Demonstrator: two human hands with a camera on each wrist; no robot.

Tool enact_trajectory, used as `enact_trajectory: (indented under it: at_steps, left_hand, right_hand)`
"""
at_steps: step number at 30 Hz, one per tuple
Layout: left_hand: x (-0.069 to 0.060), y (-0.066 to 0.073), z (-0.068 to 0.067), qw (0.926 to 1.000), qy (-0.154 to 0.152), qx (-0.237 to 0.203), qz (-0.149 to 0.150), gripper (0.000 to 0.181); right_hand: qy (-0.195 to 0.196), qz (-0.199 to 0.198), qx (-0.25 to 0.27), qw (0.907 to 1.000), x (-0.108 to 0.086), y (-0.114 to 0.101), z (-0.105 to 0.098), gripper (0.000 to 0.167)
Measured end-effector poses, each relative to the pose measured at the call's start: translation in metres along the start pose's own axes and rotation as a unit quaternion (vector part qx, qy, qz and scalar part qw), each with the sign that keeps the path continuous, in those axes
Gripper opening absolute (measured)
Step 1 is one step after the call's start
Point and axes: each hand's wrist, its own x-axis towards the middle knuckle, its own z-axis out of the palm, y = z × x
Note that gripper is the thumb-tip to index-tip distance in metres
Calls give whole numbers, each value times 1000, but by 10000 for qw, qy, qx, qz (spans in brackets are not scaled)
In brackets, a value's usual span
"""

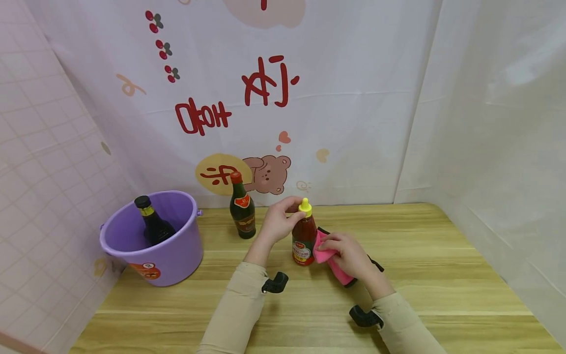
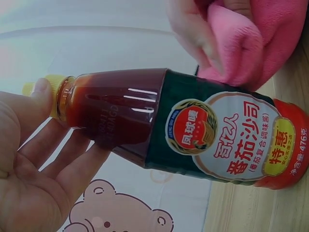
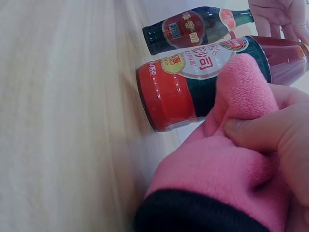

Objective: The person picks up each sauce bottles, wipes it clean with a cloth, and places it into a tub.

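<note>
A ketchup bottle with a yellow cap stands upright on the wooden table. My left hand grips it at the neck and cap, thumb on the cap in the left wrist view. A pink cloth with a dark edge is bunched in my right hand, which pinches it. The right wrist view has the cloth up against the side of the ketchup bottle; part of it hangs down toward the table.
Behind and left of my left hand stands a dark green bottle with a red cap. A purple bucket at the left holds a dark bottle leaning inside. A white printed curtain closes off the back of the table.
</note>
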Motion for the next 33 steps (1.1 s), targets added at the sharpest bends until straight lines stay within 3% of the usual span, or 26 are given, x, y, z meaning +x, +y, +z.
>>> enact_trajectory:
  at_steps: [23,29,33]
  left_hand:
    - [-3,-1,3,9999,109,-40,75,30]
    - [-2,-1,3,9999,101,-79,21,29]
    - [-2,-1,2,9999,107,-108,18,29]
  right_hand:
    - [-1032,130,-894,9905,1,-3,9,27]
    - [-1012,110,-976,9900,1,-7,0,33]
    - [-619,79,-642,9960,4,-8,-17,40]
